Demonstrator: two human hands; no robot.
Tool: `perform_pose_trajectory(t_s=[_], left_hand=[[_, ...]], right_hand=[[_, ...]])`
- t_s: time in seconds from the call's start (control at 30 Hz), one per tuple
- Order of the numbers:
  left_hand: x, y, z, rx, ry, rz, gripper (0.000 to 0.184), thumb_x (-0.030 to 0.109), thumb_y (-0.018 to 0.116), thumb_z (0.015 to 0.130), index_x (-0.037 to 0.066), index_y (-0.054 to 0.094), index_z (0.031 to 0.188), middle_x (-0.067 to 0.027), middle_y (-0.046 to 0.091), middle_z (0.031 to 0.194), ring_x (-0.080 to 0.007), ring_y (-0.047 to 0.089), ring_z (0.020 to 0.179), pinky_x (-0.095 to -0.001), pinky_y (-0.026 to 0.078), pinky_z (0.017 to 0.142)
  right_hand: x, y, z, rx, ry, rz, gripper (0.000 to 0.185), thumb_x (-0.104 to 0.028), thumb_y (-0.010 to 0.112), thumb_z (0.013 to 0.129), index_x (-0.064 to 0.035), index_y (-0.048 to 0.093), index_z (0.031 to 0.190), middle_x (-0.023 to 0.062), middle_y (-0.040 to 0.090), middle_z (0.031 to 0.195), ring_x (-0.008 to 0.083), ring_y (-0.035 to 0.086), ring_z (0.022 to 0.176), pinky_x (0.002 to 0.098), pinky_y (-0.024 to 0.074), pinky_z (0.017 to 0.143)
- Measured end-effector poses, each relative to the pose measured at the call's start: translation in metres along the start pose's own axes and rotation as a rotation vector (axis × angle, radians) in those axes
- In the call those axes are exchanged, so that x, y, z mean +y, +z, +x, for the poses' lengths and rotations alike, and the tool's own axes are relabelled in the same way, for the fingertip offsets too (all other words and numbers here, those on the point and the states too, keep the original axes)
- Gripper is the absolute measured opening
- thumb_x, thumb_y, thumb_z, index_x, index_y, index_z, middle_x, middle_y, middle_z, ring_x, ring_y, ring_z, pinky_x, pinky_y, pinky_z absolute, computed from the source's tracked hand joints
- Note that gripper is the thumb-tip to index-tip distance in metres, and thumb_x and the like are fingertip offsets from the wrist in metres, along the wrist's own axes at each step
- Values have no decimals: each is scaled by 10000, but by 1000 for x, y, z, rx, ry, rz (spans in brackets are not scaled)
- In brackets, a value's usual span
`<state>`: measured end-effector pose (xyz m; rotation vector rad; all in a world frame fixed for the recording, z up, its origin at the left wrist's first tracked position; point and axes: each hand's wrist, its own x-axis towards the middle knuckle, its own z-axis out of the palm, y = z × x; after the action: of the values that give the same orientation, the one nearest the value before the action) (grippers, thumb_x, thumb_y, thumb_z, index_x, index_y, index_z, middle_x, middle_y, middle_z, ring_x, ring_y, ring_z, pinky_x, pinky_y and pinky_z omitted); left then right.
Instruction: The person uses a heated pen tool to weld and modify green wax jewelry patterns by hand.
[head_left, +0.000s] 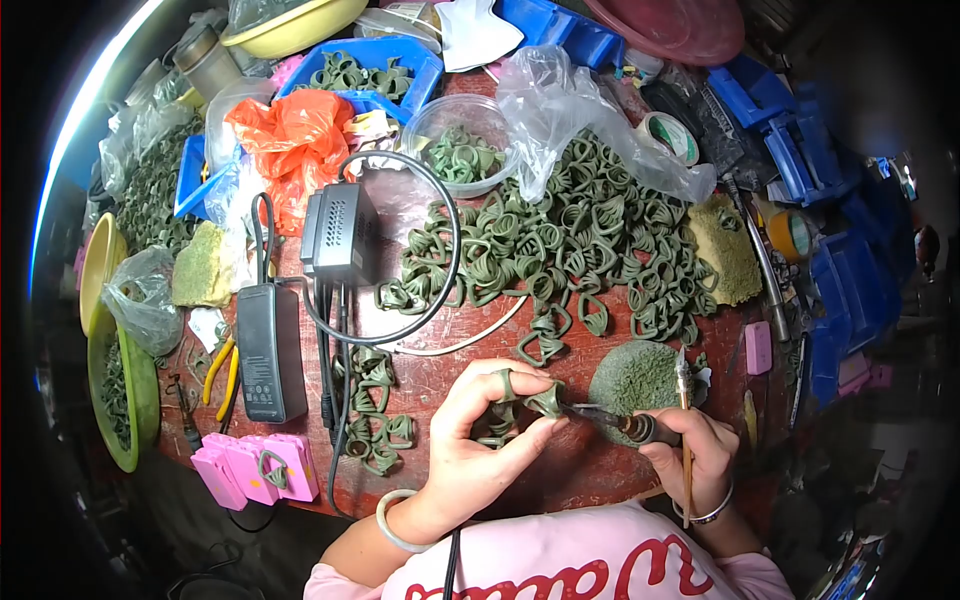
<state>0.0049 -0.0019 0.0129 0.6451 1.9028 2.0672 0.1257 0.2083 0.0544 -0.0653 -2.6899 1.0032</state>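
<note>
My left hand (490,430) pinches a small green ring-shaped piece (545,401) between thumb and fingers, and another green ring sits round one of its fingers. My right hand (692,455) is closed round a dark pen-like tool (640,429), whose thin tip reaches to the held green piece. A brush (686,440) with a wooden handle also stands between the fingers of my right hand. Just beyond the tool lies a round pad (632,380) covered with green crumbs. A large pile of green rings (570,230) spreads over the red table (440,350) beyond both hands.
A black box (340,230) with looped cables stands left of the pile, beside a black power adapter (271,352). Yellow-handled pliers (220,375) and pink blocks (255,468) lie at the left. Blue trays (855,280) line the right side. A clear tub (462,108) stands behind.
</note>
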Motion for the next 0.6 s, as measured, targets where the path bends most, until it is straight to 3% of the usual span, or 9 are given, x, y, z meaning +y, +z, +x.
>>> perform_pose_trajectory(t_s=[0.6], left_hand=[[1,0,1,11,-5,1,334,-32,796,741,16,648,1036,-95,622,1086,-168,595,987,-303,475,882]], right_hand=[[-1,-1,-1,-5,28,4,341,-283,768,847,4,654,993,116,690,811,264,689,667,332,542,598]])
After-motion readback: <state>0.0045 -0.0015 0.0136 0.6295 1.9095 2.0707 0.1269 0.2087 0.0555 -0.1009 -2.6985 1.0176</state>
